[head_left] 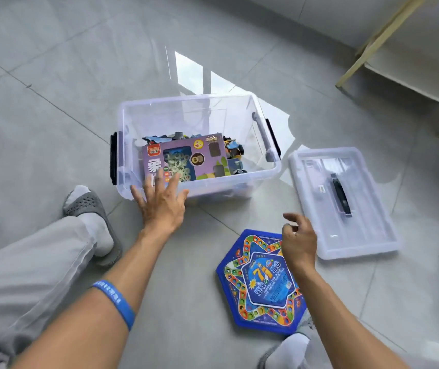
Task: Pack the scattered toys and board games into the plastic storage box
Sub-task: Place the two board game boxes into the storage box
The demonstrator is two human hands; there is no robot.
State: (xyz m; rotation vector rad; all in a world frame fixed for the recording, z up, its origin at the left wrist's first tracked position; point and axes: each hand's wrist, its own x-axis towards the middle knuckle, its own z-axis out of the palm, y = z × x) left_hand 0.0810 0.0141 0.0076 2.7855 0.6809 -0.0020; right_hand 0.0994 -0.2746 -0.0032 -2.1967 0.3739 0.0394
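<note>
A clear plastic storage box (263, 123) stands open on the grey tiled floor. Inside lie a purple board game box (205, 158) and dark puzzle-like pieces (233, 149) behind it. My left hand (161, 202) is spread flat with straight fingers at the box's near wall, over its front left corner. A blue hexagonal board game (259, 284) lies on the floor nearer to me. My right hand (299, 239) hovers over that game's upper right edge with loosely curled fingers and holds nothing.
The box's clear lid (370, 209) with a black handle lies on the floor to the right. A wooden shelf unit (399, 49) stands at the back right. My left leg and grey slipper (90, 211) are on the left; another foot (290, 350) sits below the blue game.
</note>
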